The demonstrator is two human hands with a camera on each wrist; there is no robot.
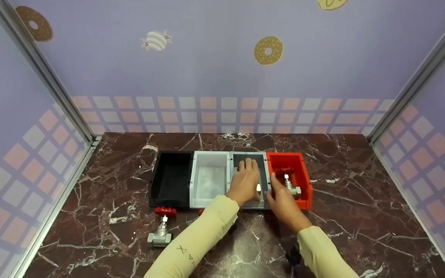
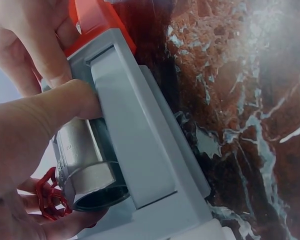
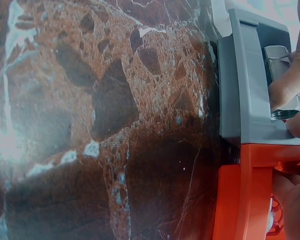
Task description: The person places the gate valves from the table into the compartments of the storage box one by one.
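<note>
One hand point(image 1: 246, 182), the left, grips a valve point(image 2: 81, 152) (right hand point(image 1: 285, 201) pinches the grey bin point(image 2: 135, 132)).

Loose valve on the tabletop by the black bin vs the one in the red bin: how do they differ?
Place: the loose valve sits on the tabletop near the black bin; the binned valve is inside the red bin.
Visibility: the loose valve shows both body ends; the binned valve is partly covered by the right hand.
Shared: red handwheel, silver metal body.

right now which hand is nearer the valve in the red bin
Right: the right hand is beside that valve, partly over the red bin; the left hand is farther, in the gray bin.
</note>
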